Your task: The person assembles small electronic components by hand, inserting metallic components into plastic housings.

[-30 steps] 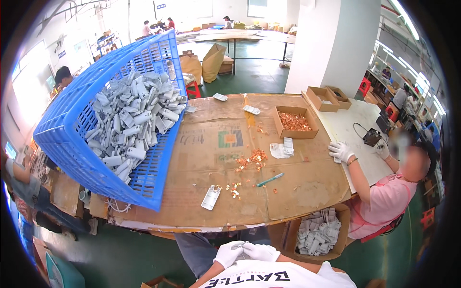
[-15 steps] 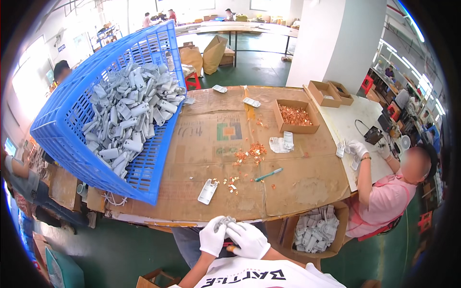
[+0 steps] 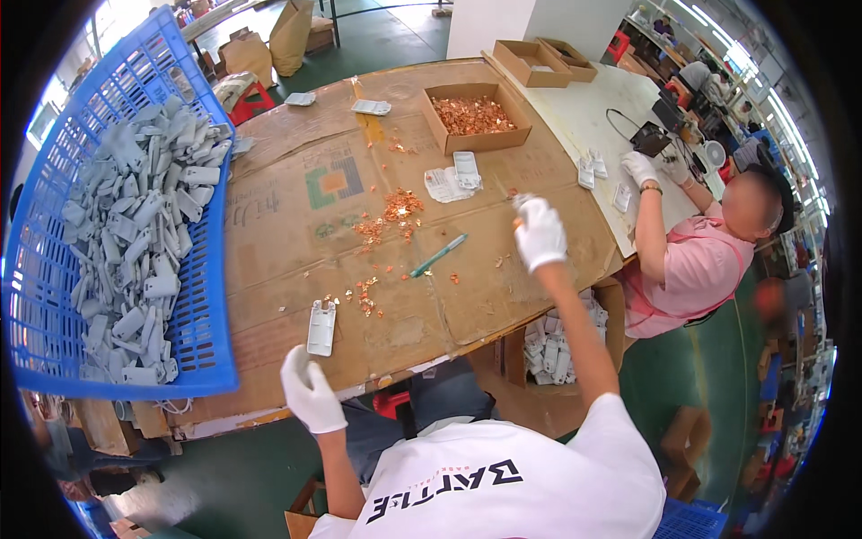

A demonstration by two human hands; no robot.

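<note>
My left hand (image 3: 312, 393), in a white glove, hovers at the table's front edge with its thumb and fingers apart and nothing between them. Just beyond it a white plastic casing (image 3: 321, 329) lies open side up on the cardboard-covered table (image 3: 395, 323). My right hand (image 3: 542, 235), also gloved, reaches out over the table's right part. Its fingers are bent together around a small greyish piece, too blurred and covered to name. Left of this hand lie a teal pen (image 3: 438, 255), a heap of small copper-coloured parts (image 3: 400, 206) and white casings (image 3: 465, 171).
A blue crate (image 3: 215, 332) full of grey-white casings stands tilted at the left. A cardboard box (image 3: 476, 141) of copper parts sits at the back. Below the table's right edge is a carton (image 3: 613, 310) of casings. A co-worker (image 3: 687, 242) sits at the right.
My hands were together at my chest around a small grey piece. They have parted: the right has reached forward and right, the left toward the casing. The view has shifted.
</note>
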